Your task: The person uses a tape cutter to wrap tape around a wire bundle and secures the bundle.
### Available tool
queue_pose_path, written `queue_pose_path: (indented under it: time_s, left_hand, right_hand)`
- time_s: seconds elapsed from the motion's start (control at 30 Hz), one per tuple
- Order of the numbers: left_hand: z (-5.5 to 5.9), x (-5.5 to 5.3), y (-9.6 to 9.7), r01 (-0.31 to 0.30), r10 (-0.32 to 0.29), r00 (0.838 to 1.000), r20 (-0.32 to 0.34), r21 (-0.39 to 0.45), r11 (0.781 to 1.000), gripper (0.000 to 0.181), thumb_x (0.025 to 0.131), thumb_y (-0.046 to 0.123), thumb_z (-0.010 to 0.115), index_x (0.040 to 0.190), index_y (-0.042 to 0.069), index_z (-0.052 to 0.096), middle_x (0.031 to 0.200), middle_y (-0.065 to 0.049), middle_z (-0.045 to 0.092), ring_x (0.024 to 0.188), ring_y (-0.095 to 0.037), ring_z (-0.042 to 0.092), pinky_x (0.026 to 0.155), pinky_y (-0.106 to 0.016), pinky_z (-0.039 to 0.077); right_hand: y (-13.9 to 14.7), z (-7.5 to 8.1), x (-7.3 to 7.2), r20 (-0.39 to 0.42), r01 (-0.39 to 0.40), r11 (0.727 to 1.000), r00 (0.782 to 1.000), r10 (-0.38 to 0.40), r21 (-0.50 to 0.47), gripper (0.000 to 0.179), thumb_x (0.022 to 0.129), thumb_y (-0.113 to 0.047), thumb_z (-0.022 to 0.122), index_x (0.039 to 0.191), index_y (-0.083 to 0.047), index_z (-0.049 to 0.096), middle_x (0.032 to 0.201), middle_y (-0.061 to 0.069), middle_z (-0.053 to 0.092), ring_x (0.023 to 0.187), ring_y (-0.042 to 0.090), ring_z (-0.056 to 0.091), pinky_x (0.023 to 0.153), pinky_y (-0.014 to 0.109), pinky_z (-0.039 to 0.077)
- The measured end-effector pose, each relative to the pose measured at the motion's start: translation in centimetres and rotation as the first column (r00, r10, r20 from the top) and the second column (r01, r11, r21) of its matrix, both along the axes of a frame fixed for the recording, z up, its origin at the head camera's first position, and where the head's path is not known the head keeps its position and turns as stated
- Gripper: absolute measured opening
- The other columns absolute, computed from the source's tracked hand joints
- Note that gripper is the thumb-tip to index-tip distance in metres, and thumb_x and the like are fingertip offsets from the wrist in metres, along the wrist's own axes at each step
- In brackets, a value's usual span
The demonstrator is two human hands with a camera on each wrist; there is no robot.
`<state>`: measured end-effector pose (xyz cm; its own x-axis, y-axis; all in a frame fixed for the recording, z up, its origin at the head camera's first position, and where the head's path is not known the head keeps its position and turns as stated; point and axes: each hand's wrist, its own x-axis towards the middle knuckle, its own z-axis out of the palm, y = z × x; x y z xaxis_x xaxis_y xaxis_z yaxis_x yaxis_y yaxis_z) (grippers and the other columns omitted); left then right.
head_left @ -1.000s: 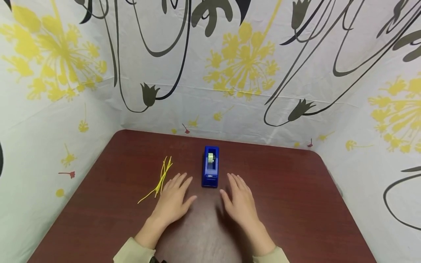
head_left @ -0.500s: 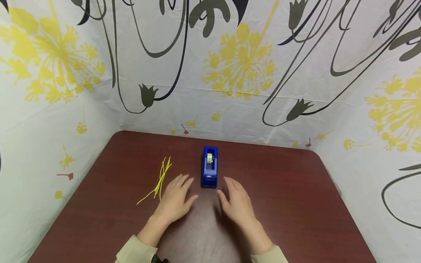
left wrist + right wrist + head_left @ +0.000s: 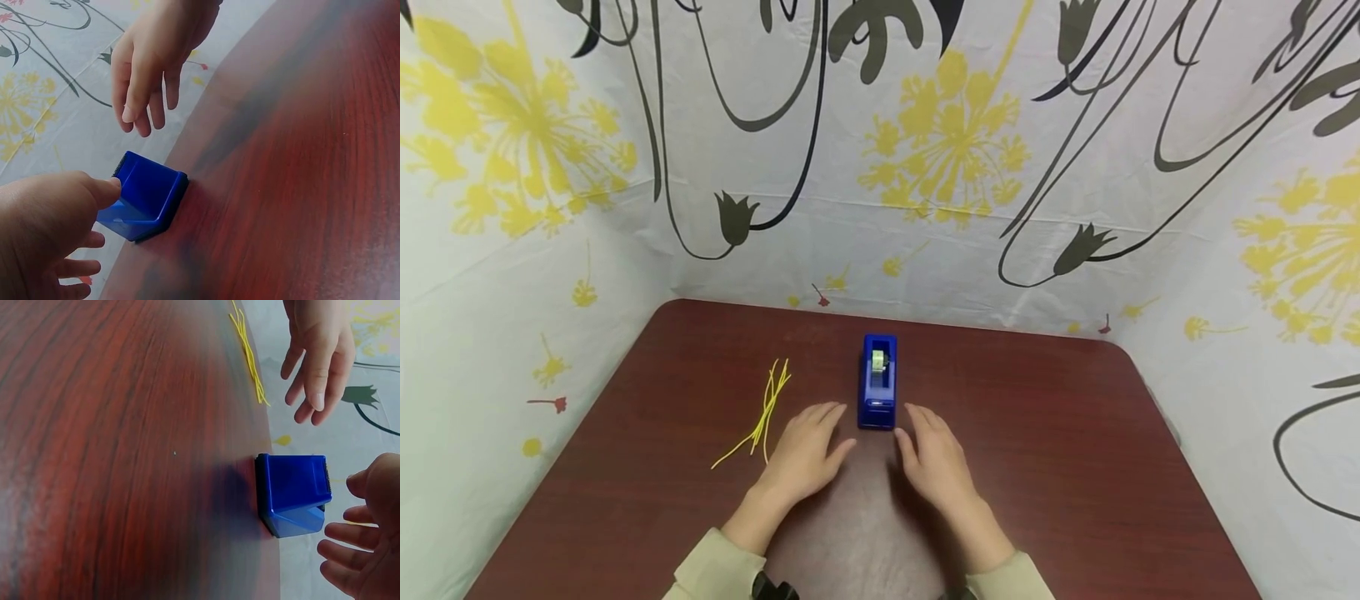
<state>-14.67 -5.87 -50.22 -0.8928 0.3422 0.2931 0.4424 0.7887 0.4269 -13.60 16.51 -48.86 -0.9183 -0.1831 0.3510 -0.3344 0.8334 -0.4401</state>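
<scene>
A blue tape dispenser (image 3: 877, 392) with a small roll of tape in it stands upright on the dark red table, its serrated cutter end toward me. My left hand (image 3: 805, 450) is just left of its near end, fingers extended and holding nothing. On the other side my right hand (image 3: 934, 462) mirrors it, fingers relaxed, thumb tip close to the dispenser's near corner. Both wrist views show the dispenser (image 3: 294, 494) between the two hands. Left of my left hand lies a loose bundle of thin yellow strings (image 3: 766, 412).
The dark red table (image 3: 1052, 450) has rounded far corners. White fabric (image 3: 820, 167) printed with yellow flowers and grey vines hangs along the back and both sides. Black wrist straps (image 3: 772, 588) show at the beige sleeves (image 3: 718, 567).
Both hands have drawn slightly inward toward the dispenser's near end. The dispenser and the yellow strings have stayed in place on the table.
</scene>
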Motion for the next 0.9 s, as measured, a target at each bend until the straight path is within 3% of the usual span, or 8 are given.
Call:
queue_pose_path:
  time_s: [0.43, 0.7, 0.9]
  left_hand:
    - [-0.3, -0.8, 0.8, 0.013, -0.013, 1.000, -0.007, 0.007, 1.000, 0.050, 0.096, 0.031, 0.071, 0.135, 0.001, 0.062, 0.132, -0.016, 0.063, 0.125, -0.034, 0.058, 0.104, -0.053, 0.044]
    - [-0.2, -1.6, 1.5, 0.020, -0.021, 0.999, 0.037, 0.024, 1.000, 0.049, 0.099, 0.030, 0.068, 0.136, 0.000, 0.060, 0.131, -0.016, 0.064, 0.123, -0.032, 0.059, 0.104, -0.051, 0.044]
    - [-0.1, -2.0, 1.9, 0.038, -0.038, 0.999, 0.021, 0.034, 0.999, 0.048, 0.098, 0.028, 0.068, 0.135, -0.002, 0.061, 0.128, -0.016, 0.065, 0.121, -0.033, 0.060, 0.102, -0.052, 0.045]
  right_hand:
    - [-0.8, -0.2, -0.7, -0.002, -0.019, 1.000, 1.000, 0.019, -0.006, 0.040, 0.099, -0.016, 0.065, 0.132, 0.005, 0.061, 0.127, 0.019, 0.065, 0.117, 0.035, 0.062, 0.097, 0.050, 0.050]
    - [-0.9, -0.5, -1.0, -0.030, -0.025, 1.000, 0.999, 0.025, -0.001, 0.038, 0.099, -0.016, 0.066, 0.130, 0.006, 0.062, 0.124, 0.019, 0.066, 0.114, 0.035, 0.064, 0.095, 0.049, 0.052]
    - [-1.0, -0.8, -1.3, -0.065, -0.042, 0.999, 0.997, 0.041, -0.008, 0.038, 0.097, -0.014, 0.068, 0.129, 0.006, 0.063, 0.121, 0.019, 0.067, 0.111, 0.034, 0.065, 0.094, 0.049, 0.052]
